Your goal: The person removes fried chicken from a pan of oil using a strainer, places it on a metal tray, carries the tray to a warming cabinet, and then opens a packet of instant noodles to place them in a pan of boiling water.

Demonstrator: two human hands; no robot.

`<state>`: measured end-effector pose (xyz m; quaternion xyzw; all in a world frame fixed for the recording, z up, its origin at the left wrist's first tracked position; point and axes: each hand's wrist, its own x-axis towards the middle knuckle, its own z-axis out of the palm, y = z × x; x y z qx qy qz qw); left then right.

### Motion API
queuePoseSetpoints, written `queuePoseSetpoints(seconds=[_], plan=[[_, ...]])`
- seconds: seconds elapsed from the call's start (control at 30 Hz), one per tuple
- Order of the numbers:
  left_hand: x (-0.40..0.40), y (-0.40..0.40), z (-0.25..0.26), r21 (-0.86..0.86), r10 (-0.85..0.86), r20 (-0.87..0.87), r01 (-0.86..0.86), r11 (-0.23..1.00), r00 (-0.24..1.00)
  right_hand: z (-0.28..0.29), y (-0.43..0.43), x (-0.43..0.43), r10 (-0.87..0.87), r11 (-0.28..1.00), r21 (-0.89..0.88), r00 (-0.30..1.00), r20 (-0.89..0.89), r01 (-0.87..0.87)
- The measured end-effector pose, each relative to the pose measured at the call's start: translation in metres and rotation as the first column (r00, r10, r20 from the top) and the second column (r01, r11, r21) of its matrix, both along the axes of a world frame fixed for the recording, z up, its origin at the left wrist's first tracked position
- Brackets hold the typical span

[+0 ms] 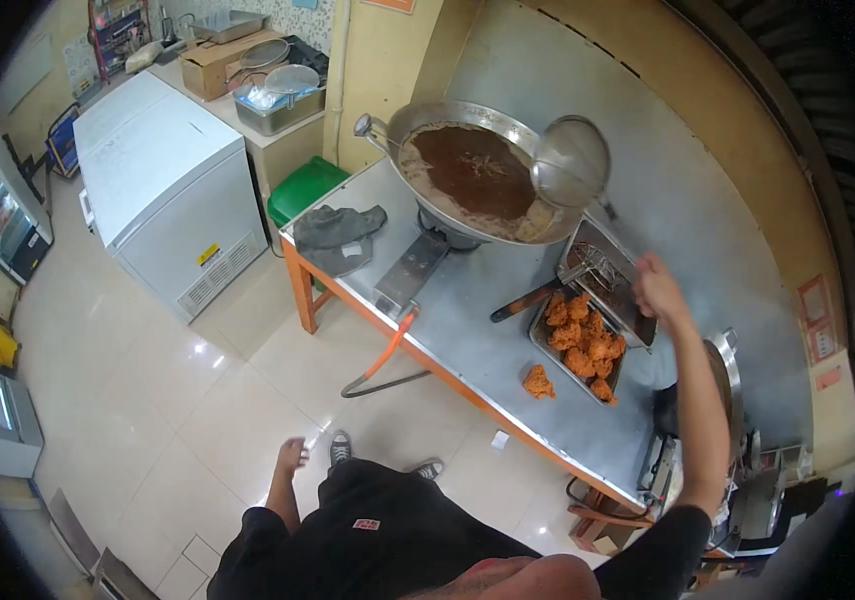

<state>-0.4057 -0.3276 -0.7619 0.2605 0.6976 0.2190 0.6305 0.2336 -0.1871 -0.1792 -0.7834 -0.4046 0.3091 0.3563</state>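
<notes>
My right hand (660, 289) grips the handle of a round wire-mesh skimmer (571, 161). The skimmer's mesh hangs over the right rim of a large metal wok (439, 202), with nothing visible lying in it. Dark oil (472, 169) with pale foam around its edge fills the wok, and some pale bits float near the middle. Below my right forearm, a metal tray (540, 341) holds several pieces of fried chicken (585, 345). One more fried piece (539, 382) lies on the metal tabletop beside it. My left hand (292, 454) hangs by my side over the floor, blurred, with no object visible in it.
A deeper metal pan (641, 319) holds a wire strainer (600, 266), its dark handle (525, 300) jutting over the table. The wok sits on a gas burner (412, 274) with an orange hose (390, 349). Grey cloths (337, 232), a green bin (307, 184) and a white chest freezer (165, 172) stand leftward.
</notes>
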Motion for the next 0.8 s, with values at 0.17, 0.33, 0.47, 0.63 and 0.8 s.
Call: queuePoseSetpoints(seconds=[0.17, 0.33, 0.47, 0.63, 0.8], plan=[[-0.009, 0.049, 0.058, 0.198, 0.07, 0.178, -0.106, 0.974, 0.981, -0.046, 0.068, -0.069, 0.103, 0.993, -0.044, 0.989, -0.106, -0.108], [-0.086, -0.018, 0.021, 0.074, 0.162, 0.067, -0.166, 0.983, 0.985, -0.061, 0.133, -0.106, 0.033, 0.999, -0.004, 0.907, -0.42, -0.038], [-0.154, -0.112, -0.025, -0.196, 0.421, -0.064, -0.425, 0.884, 0.905, -0.068, 0.17, -0.111, -0.086, 0.996, -0.04, 0.784, -0.615, 0.078], [-0.183, -0.182, -0.029, -0.376, 0.458, -0.138, -0.474, 0.797, 0.878, -0.064, 0.185, -0.135, -0.077, 0.994, -0.001, 0.667, -0.741, 0.113], [-0.146, -0.146, -0.027, -0.266, 0.447, -0.057, -0.445, 0.855, 0.893, -0.053, 0.145, -0.113, -0.029, 0.992, 0.049, 0.603, -0.797, 0.112]])
